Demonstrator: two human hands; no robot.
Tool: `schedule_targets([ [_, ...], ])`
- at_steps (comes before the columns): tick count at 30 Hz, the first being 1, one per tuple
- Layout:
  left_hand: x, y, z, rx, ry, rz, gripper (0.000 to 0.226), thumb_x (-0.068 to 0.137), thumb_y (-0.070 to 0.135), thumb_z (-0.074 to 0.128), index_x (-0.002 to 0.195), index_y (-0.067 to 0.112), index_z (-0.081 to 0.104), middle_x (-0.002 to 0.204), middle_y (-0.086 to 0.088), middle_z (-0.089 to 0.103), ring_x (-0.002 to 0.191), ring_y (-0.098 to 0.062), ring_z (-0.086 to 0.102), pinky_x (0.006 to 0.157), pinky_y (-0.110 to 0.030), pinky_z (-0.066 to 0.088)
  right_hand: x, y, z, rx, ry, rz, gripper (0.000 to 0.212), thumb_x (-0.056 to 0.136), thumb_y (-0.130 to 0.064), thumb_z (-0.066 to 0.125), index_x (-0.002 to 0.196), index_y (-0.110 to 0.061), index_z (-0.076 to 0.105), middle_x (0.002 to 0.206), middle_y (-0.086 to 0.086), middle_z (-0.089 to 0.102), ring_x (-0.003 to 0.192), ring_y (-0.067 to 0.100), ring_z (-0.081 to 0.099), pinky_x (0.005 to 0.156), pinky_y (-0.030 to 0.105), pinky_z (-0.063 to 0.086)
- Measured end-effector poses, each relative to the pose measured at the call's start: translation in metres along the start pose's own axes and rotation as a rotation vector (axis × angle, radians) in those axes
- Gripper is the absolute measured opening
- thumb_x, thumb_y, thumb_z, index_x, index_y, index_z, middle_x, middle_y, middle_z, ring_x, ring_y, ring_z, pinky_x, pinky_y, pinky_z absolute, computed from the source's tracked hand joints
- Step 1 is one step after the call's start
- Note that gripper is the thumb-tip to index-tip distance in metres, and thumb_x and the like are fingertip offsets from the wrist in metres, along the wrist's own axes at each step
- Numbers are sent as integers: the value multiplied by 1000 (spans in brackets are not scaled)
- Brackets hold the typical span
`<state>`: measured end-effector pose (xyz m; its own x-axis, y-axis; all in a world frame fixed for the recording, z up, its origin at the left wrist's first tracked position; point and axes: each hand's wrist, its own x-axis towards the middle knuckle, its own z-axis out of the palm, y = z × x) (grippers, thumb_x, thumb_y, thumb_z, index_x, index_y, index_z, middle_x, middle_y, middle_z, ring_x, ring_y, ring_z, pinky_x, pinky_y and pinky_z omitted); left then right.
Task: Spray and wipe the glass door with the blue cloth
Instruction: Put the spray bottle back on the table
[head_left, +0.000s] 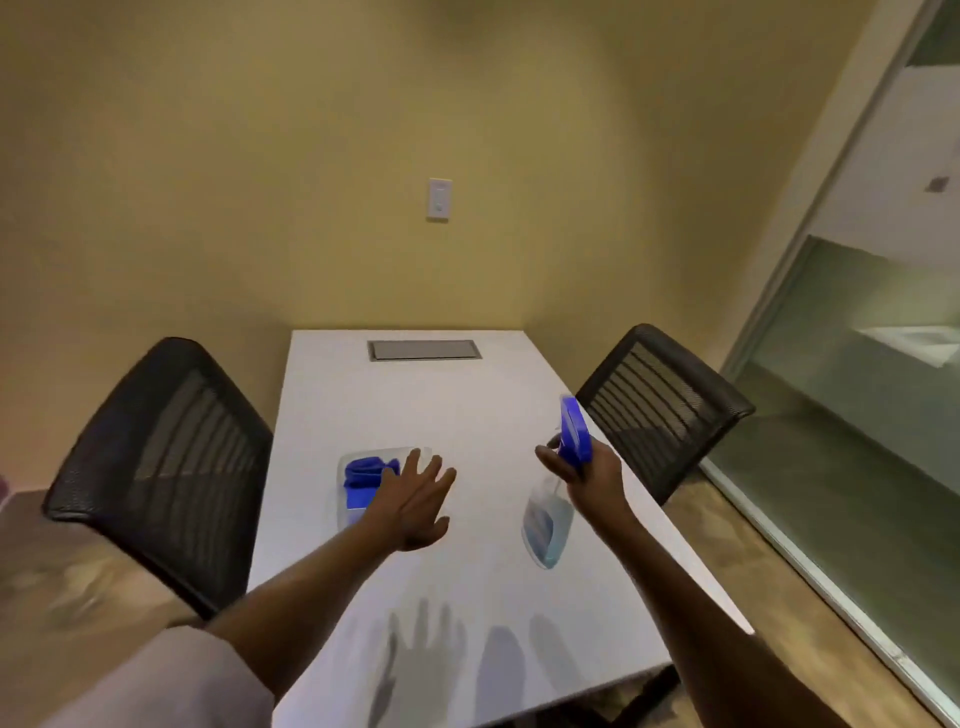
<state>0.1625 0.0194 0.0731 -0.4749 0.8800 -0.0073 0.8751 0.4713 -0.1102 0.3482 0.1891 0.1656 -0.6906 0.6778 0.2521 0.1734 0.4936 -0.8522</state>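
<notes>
A clear spray bottle (545, 525) with a blue trigger head and pale blue liquid hangs above the white table (467, 405), held at its neck by my right hand (592, 478). A folded blue cloth (363, 480) lies in a clear plastic container (345, 467) on the table's middle left. My left hand (415, 499) hovers just right of the cloth, fingers spread and nothing in it, partly covering the container. The glass door (857, 374) with its pale frame stands along the right side of the room.
Two black mesh chairs flank the table, one on the left (156, 457) and one on the right (660, 405). A grey cable hatch (423, 349) sits at the table's far end. The yellow wall carries a white switch (439, 200).
</notes>
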Motion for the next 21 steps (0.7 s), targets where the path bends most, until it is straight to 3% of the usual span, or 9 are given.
schedule_targets([
  [2,3,-27,10,-13,-44,-54,74,91,54,43,150,17,18,158,-10,24,146,-43,15,94,-60,46,28,5,26,25,-42,-18,28,77,-47,74,86,-23,62,78,-4,67,75,15,65,67,26,53],
  [4,9,-51,20,-21,-70,-108,74,90,53,46,149,17,20,155,-9,27,146,-42,15,94,-58,46,55,14,51,30,-85,-17,23,77,-46,75,83,-28,61,79,-5,68,76,15,66,69,31,56],
  [11,43,-101,65,9,-144,-190,63,91,45,46,144,17,28,152,-9,33,143,-43,18,92,-56,44,135,57,123,93,-152,85,17,79,-30,79,80,-24,62,79,-2,68,76,19,65,78,45,56],
  [21,86,-131,116,-68,-279,-294,51,95,35,40,142,16,32,151,-11,36,145,-39,17,99,-58,39,210,121,186,36,-228,151,17,80,-30,77,82,-20,63,78,4,69,73,21,64,71,37,53],
])
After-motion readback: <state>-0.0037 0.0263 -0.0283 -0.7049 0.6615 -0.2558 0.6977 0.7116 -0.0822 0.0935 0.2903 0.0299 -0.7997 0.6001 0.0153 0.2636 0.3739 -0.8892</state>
